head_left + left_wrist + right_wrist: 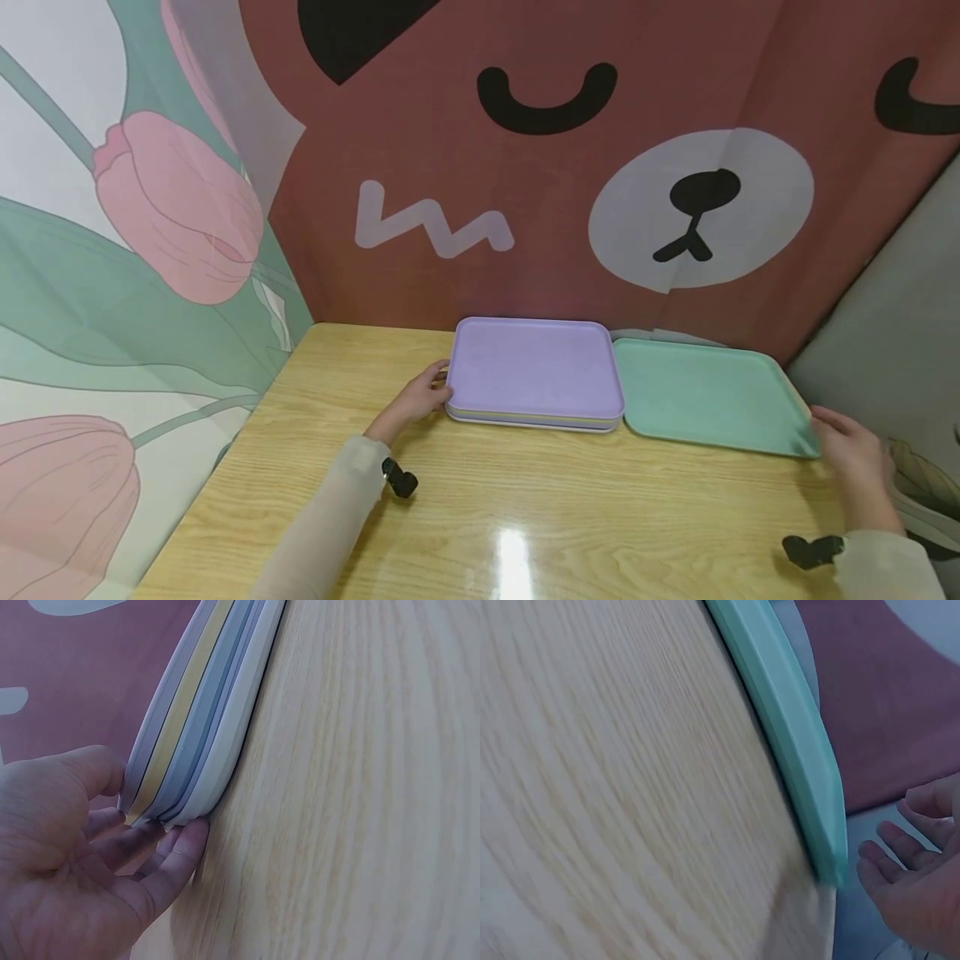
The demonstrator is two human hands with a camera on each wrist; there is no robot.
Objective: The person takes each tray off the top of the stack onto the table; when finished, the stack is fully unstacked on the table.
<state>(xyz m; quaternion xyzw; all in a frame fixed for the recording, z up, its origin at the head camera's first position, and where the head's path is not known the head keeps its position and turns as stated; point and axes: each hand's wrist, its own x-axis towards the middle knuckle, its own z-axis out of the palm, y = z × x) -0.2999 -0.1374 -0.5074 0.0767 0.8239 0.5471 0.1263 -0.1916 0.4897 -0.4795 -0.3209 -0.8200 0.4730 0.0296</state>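
A stack of rectangular trays (534,367) lies on the table, a purple one on top; in the left wrist view the stack's edges (199,712) show purple, yellow, blue and white. My left hand (416,396) touches the left end of the stack, its thumb at the upper purple rim and a fingertip near the white bottom tray. A mint green tray (712,396) lies directly right of the stack. My right hand (851,446) is beside its near right corner; in the right wrist view its loosely bent fingers (907,847) stand apart from the green edge (795,742).
The wooden table (600,517) carries the trays near its back edge. Behind it hangs a printed cloth (420,283) with a brown animal face. A grey surface (885,333) rises at the right, with a partly hidden item (926,475) below it.
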